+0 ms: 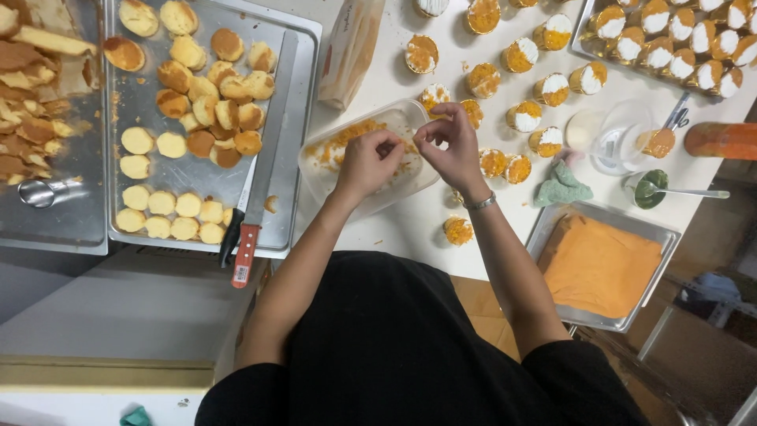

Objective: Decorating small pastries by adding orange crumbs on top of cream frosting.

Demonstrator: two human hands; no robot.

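Both my hands hover over a clear plastic tub (410, 118) that holds orange crumbs. My left hand (367, 162) is curled, fingertips pinched together above the crumbs. My right hand (451, 142), with a metal bracelet on the wrist, is also pinched, fingers bent near the tub's right rim. Whether either hand holds crumbs or a small cake I cannot tell. Small round cakes coated in white cream and orange crumbs (524, 117) stand just right of my right hand, and one crumbed cake (458, 230) sits near the table's front edge.
A steel tray (292, 229) at left carries several round sponge discs (205, 95) and two long knives (260, 166). A tray of orange sheet cake (599, 264) lies at right. A green cloth (561, 188), a measuring jug (611, 138) and a tray of finished cakes (678, 43) stand beyond.
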